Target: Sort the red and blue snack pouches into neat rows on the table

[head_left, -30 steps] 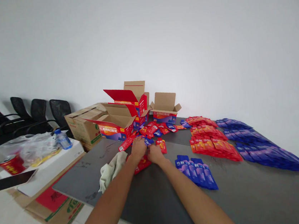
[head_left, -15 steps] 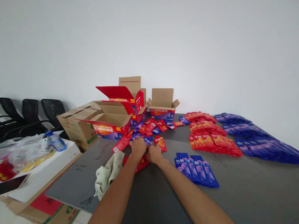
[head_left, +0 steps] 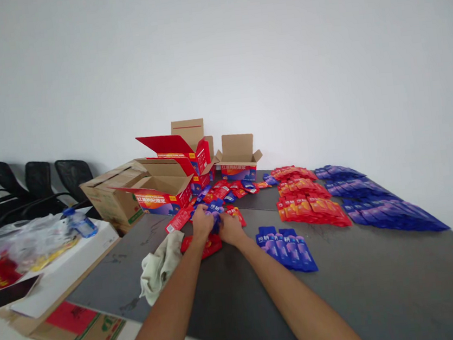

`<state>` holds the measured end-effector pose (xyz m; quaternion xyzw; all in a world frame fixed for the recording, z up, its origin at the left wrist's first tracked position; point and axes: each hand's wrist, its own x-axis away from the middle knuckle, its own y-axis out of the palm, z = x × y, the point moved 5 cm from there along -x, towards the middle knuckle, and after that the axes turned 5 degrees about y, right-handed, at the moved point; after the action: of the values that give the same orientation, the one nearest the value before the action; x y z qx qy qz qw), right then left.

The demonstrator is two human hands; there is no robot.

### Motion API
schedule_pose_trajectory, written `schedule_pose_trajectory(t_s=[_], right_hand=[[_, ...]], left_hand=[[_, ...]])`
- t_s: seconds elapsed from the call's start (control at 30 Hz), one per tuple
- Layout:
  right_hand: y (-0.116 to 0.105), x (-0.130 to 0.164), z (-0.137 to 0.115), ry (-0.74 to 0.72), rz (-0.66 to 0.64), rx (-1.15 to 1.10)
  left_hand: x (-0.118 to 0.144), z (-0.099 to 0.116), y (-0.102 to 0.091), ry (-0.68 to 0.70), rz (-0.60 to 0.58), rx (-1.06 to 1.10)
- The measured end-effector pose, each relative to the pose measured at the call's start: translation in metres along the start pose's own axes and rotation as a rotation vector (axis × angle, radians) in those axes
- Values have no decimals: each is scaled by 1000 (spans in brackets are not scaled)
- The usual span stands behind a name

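Both hands meet on one blue sachet at the mixed pile's near edge.
Left hand (head_left: 202, 223) and right hand (head_left: 229, 228) pinch the blue sachet (head_left: 215, 213) between them; the loose pile of sachets (head_left: 229, 191) lies just beyond, equally near both.

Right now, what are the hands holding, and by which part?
Both hands, left hand and right hand, close on a blue sachet between them; which part they grip cannot be told.

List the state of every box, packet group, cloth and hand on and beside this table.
left hand: gripping a blue packet
right hand: closed on the same packet
front red box: flaps open
far small box: flaps open
cloth: crumpled
red packets: overlapping rows
blue rows: overlapping, flat
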<state>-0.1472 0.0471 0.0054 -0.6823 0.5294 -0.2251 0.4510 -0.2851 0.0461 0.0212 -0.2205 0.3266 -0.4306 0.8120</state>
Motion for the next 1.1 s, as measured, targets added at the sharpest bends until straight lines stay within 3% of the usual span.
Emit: schedule_pose_trajectory(t_s=[0.2, 0.27, 0.43, 0.63, 0.83, 1.1], right_hand=[[-40, 28, 22, -33, 86, -93], [-58, 43, 36, -52, 137, -79], [-85, 79, 77, 128, 160, 36], [-84, 112, 85, 148, 26, 129], [-71, 139, 87, 69, -148, 180], [-70, 152, 89, 65, -87, 156]], left_hand=[[29, 10, 9, -127, 80, 301], [44, 19, 19, -164, 44, 404], [84, 44, 46, -190, -66, 457], [117, 51, 71, -177, -163, 236], [131, 57, 69, -108, -154, 91], [134, 59, 62, -157, -171, 20]])
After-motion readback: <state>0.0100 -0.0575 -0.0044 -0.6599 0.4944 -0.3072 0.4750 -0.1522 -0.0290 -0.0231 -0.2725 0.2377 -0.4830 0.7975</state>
